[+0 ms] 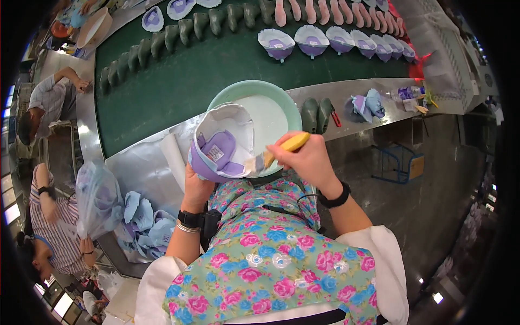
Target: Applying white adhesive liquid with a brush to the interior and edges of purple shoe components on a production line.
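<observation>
My left hand (199, 188) is closed around a shoe upper (203, 161), purple outside with a white inner lining and a purple tongue, its opening turned up. In my right hand (309, 162) is a brush (296, 142) with a yellow handle. Its bristles touch the upper's lining near the lower right edge. Directly behind the upper stands a pale green basin (252, 85) with white liquid in it; the upper covers part of the basin. The fingers of my left hand are mostly hidden under the upper.
Dark green shoe lasts (184, 31), pink foot-shaped pieces (324, 12) and purple uppers (311, 40) stand in rows on the green belt (162, 92). Loose uppers (146, 225) pile up at left, near a person holding a plastic bag (97, 200). Two lasts (310, 115) lie right of the basin.
</observation>
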A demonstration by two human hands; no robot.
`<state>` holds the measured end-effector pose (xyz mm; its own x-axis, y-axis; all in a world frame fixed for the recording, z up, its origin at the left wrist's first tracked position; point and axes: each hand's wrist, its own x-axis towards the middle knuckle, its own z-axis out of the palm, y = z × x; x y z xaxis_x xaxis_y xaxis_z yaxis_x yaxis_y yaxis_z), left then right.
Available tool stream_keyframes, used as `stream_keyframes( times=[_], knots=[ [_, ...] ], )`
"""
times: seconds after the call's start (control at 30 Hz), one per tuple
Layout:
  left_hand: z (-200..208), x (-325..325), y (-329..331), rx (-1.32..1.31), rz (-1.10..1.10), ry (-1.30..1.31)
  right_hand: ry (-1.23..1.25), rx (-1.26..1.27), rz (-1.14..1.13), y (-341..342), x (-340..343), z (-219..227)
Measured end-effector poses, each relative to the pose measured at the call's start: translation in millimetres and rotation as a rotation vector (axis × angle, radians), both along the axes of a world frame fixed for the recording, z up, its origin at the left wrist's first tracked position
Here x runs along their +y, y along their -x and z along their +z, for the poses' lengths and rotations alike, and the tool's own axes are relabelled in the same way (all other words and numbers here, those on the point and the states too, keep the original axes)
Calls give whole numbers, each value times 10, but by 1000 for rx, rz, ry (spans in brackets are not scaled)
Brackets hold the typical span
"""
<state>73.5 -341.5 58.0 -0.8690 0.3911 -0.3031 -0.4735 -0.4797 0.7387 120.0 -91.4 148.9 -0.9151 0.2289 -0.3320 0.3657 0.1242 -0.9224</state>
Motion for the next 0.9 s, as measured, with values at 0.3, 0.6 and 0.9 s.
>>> stream_keyframes(
  times=[0.3,0.6,0.9],
  knots=[
    [-163,-221,-3,-671,-62,-389,-162,177,60,286,110,166],
    [239,61,-84,-531,-414,-771,-7,393,490,622,-459,267],
    [51,-23,-70,-1005,-448,-632,-301,345,293,355,-399,523]
  ],
)
